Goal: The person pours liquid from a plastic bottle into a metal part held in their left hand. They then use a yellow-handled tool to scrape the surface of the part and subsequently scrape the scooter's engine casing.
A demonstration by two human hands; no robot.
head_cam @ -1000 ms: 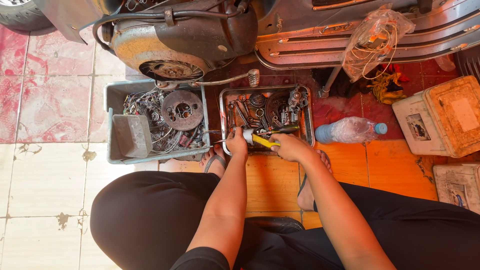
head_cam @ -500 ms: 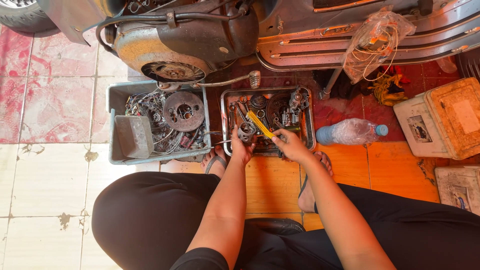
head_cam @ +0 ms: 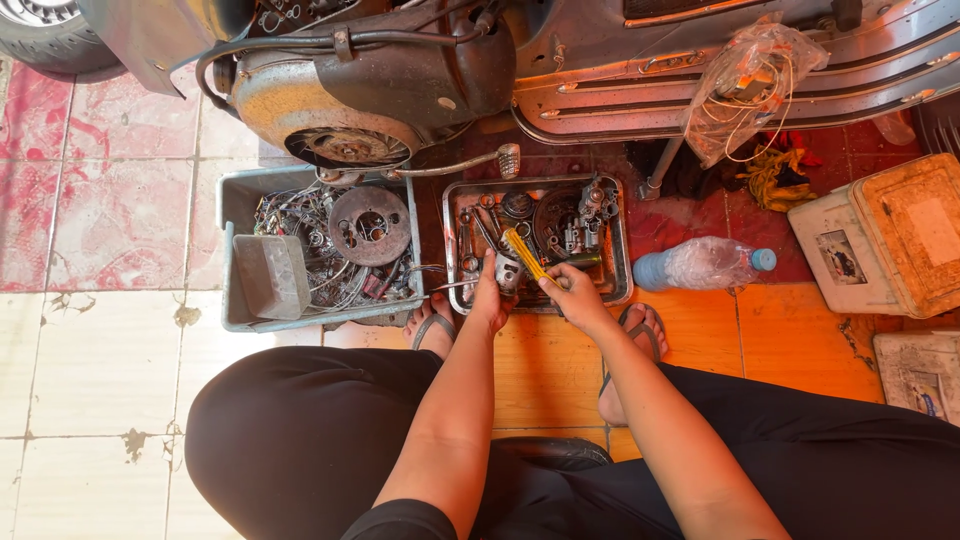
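A small metal part (head_cam: pixel 507 272) is gripped in the left hand (head_cam: pixel 490 300) over the metal tray (head_cam: pixel 622 262); a yellow-handled screwdriver (head_cam: pixel 526 257) is clasped in the right hand (head_cam: pixel 575 297), tip at the part. Loosening step judged underway; steady turning needed.

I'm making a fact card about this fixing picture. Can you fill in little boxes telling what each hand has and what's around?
Left hand: left hand grips a small metal part over the metal tray
Right hand: right hand holds a yellow-handled tool against that part
Tray contents: greasy engine pieces
Left of tray: grey bin with wires and a round disc
Right of tray: plastic bottle lying down
Behind: scooter
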